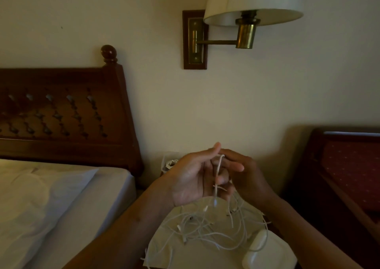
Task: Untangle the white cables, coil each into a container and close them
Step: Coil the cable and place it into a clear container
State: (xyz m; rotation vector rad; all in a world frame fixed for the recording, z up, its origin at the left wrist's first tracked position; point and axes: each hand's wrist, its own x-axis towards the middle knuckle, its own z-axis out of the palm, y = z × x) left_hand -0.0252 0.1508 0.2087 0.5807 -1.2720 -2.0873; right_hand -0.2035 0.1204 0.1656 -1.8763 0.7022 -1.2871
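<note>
The left hand (191, 178) and right hand (246, 174) met, each grip pinched narrow on one white strand (219, 170) at its top bend. Its long axis ran straight down from the grip, pointing into the tangled white cables (209, 229) lying on the counter (281, 252) directly below, nearer the left palm.

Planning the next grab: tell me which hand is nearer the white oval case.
Right. The right hand hangs above the white oval case, slightly to its left; the left hand is alongside, farther left. Both pinch the white cables.
</note>
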